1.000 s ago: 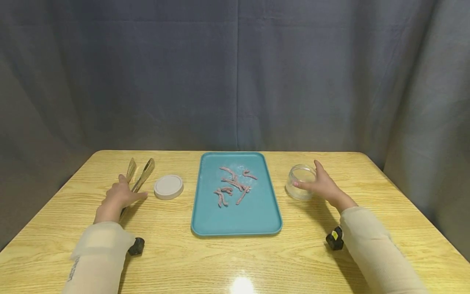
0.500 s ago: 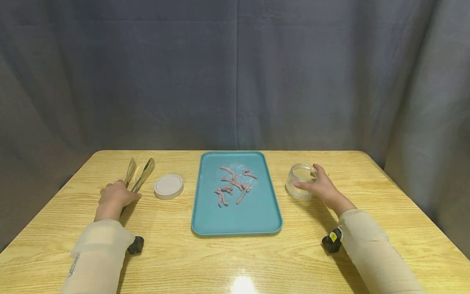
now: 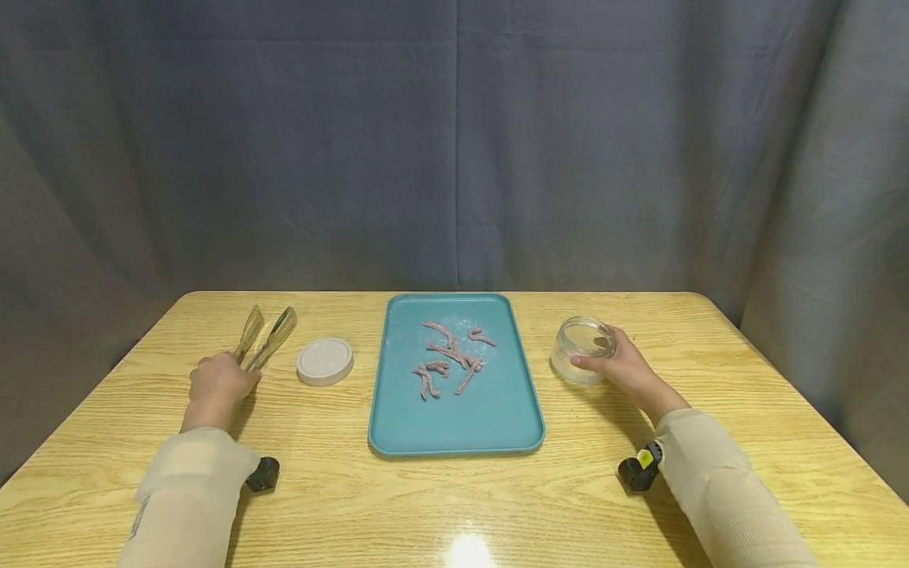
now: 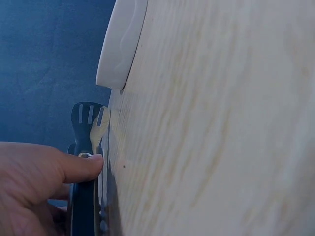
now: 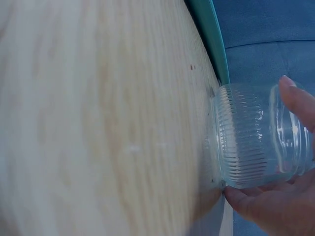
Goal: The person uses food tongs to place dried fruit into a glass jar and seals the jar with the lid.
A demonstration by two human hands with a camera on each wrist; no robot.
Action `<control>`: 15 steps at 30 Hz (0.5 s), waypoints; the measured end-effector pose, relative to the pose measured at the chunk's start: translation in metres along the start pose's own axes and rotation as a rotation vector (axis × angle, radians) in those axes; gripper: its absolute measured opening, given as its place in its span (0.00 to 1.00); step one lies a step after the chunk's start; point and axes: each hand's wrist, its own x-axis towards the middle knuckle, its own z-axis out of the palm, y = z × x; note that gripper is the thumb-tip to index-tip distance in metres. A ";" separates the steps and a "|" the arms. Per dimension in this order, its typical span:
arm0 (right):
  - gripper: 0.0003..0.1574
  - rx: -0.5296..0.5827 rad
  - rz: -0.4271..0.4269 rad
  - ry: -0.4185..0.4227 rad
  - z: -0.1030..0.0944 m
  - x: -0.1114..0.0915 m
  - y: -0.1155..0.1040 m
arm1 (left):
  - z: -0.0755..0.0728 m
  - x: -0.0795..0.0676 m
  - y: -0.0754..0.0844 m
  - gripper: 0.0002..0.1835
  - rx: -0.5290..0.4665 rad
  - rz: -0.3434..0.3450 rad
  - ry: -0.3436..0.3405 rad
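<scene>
Gripping at both sides of the table point(image 3: 341, 497), the person has one thing to each hand. Left hand point(image 3: 218, 384): curled round the tongs point(image 3: 275, 335), thumb laid across them by the joint, as the left wrist view shows; other fingers bent underneath, partly hidden. The tong heads point to the far side and stand apart from each other. Right hand point(image 3: 626, 368): closed about the clear glass jar point(image 3: 577, 347) from its right, thumb on the near side, the other fingers on the far side and low by the base. Jar appears upright on the table, right of the tray, mouth uncovered.

Middle: teal tray point(image 3: 454, 430), with several pinkish strips point(image 3: 454, 355) scattered over it, some crossing, others apart; whitish dusting near its far end. White lid point(image 3: 324, 361) lies flat between tongs and tray, touching neither. Grey curtain point(image 3: 454, 158) behind the far edge.

Progress, as judged: very early. Done: jar open, lid set aside, both hands with a hold on their things. Left: seemingly all the handling itself. Tong heads are well away from the strips; every strip in view lies on the tray; nothing shows inside the jar. Whether either hand bears any weight, cannot tell.
</scene>
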 end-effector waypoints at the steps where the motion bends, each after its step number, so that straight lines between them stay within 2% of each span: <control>1: 0.72 -0.009 -0.002 0.000 0.000 0.000 0.000 | 0.000 0.000 -0.001 0.26 -0.007 0.000 0.002; 6: 0.71 -0.033 0.003 -0.002 0.000 -0.004 -0.003 | 0.002 0.000 -0.005 0.24 -0.028 0.021 0.036; 15: 0.71 -0.043 0.009 -0.014 0.001 -0.007 -0.007 | -0.001 -0.002 -0.004 0.23 -0.065 0.035 0.137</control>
